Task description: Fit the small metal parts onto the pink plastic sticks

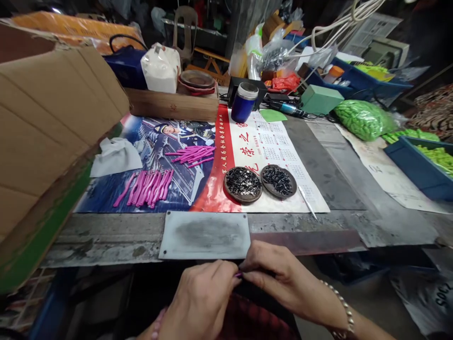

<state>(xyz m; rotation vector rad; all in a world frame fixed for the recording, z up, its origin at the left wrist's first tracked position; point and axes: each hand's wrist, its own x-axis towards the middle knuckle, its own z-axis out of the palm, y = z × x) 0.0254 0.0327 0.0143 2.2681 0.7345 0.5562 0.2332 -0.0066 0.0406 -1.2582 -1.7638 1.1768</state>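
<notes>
Worn workbench (109, 231) lies ahead; left hand (203, 293) and right hand (283, 271) pinch a small purple piece (239, 274); a loosened grip could drop it out of sight below.

Looks like smooth plastic with a soft sheen on the magenta pieces (143, 189). Shines as glossy printed paper across the calendar poster (207, 200), and looks rough, grey and scuffed on the workbench (116, 236). Appears matt and smudged on the pale plate (205, 235), hard to tell whether metal or plastic. Shows dull brown cardboard at the large box (53, 132), bright metal among the small rings (247, 184), glossy blue with a metallic lid (247, 89) on the cup (241, 111), and thin, shiny plastic film around the green bundle (364, 119).
</notes>
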